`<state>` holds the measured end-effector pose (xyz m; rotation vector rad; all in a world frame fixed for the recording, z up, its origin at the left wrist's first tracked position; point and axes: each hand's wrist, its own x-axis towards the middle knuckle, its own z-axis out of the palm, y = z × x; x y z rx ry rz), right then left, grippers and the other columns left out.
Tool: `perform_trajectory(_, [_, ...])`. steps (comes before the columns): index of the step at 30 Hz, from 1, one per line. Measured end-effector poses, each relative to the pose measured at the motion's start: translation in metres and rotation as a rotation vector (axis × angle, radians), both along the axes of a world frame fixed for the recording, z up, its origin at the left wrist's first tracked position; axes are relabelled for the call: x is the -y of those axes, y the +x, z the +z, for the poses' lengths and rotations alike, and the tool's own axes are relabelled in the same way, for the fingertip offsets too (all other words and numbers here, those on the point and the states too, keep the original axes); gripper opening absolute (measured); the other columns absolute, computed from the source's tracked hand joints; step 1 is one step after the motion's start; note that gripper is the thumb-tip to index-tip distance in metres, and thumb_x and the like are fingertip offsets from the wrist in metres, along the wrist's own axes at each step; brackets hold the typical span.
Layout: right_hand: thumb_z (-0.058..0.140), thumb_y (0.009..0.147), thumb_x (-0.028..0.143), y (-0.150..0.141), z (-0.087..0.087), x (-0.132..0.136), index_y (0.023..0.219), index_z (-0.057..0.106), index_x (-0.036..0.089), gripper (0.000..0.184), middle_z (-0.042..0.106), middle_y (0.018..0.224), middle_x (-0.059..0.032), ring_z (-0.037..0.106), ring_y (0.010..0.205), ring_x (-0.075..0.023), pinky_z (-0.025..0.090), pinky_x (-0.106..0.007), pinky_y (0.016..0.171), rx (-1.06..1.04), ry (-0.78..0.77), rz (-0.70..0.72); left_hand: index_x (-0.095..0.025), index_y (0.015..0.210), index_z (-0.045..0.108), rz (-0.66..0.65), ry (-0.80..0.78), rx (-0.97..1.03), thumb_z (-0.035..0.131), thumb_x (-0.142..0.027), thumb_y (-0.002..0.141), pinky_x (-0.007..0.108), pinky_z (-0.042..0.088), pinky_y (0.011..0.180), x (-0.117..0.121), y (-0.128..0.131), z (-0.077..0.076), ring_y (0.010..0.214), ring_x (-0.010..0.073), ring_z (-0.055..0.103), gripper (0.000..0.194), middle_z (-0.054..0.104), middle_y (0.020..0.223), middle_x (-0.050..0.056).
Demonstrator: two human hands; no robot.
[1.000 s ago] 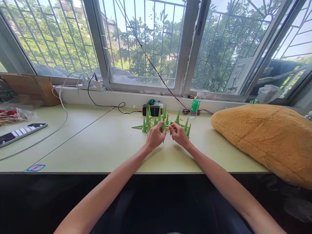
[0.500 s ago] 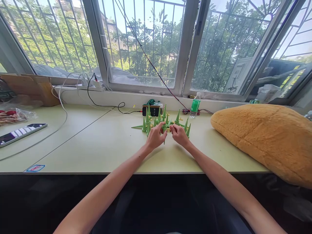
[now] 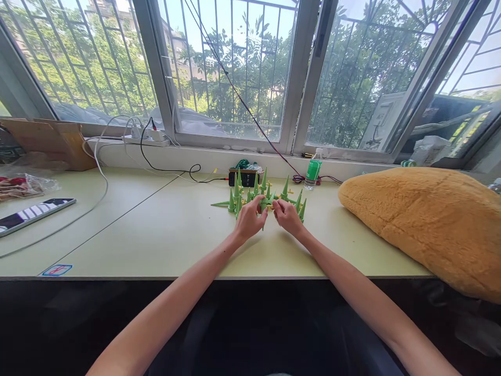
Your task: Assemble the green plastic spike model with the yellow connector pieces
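Green pointed cones with small yellow pieces stand in a cluster on the pale desk. In front of them my left hand is closed around one green cone piece, thumb below and fingers above; its thin tip points down under the thumb. My right hand is close on the right, its fingers pinched together beside that piece. What lies between the right fingertips is too small to make out. Other green cones stand just behind the right hand.
A dark phone on a cable leans behind the cones, and a green-labelled bottle stands at the back. A brown plush cushion fills the right side. On the left lie another phone, a white cable and a cardboard box.
The green piece in my left hand has shifted and turned slightly. Both hands stay in nearly the same place, and the standing cones have not moved.
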<state>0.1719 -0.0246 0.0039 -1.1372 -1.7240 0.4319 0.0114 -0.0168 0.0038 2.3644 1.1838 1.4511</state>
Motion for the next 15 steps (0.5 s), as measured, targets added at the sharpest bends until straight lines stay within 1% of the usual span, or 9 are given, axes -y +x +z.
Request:
perform_trajectory(4, [0.041, 0.093, 0.056, 0.0002, 0.0001, 0.0016, 0.078, 0.049, 0.021, 0.038, 0.056, 0.06, 0.0002, 0.049, 0.049, -0.0137, 0.038, -0.026, 0.052, -0.041, -0.008, 0.062, -0.019, 0.118, 0.056, 0.007, -0.003, 0.01, 0.057, -0.028, 0.084, 0.023, 0.043, 0.062, -0.0001, 0.0002, -0.0002, 0.055, 0.0104, 0.051, 0.035, 0.06, 0.07, -0.002])
perform_trajectory(10, [0.04, 0.094, 0.053, 0.0011, -0.0003, 0.0008, 0.073, 0.045, 0.022, 0.037, 0.053, 0.056, 0.0007, 0.048, 0.048, -0.014, 0.038, -0.027, 0.052, -0.026, -0.004, 0.039, -0.019, 0.118, 0.055, -0.023, -0.007, -0.003, 0.055, -0.035, 0.087, 0.023, 0.042, 0.061, 0.0016, 0.0004, 0.0013, 0.054, 0.0097, 0.049, 0.034, 0.06, 0.073, -0.002])
perform_trajectory(15, [0.041, 0.093, 0.052, 0.0014, 0.0, 0.0007, 0.072, 0.044, 0.022, 0.037, 0.048, 0.051, 0.0024, 0.044, 0.046, -0.0139, 0.035, -0.027, 0.052, -0.012, 0.005, 0.02, -0.019, 0.12, 0.053, -0.02, -0.019, -0.034, 0.059, -0.038, 0.084, 0.023, 0.041, 0.06, 0.0019, 0.0, 0.0015, 0.054, 0.0099, 0.049, 0.041, 0.059, 0.074, -0.002])
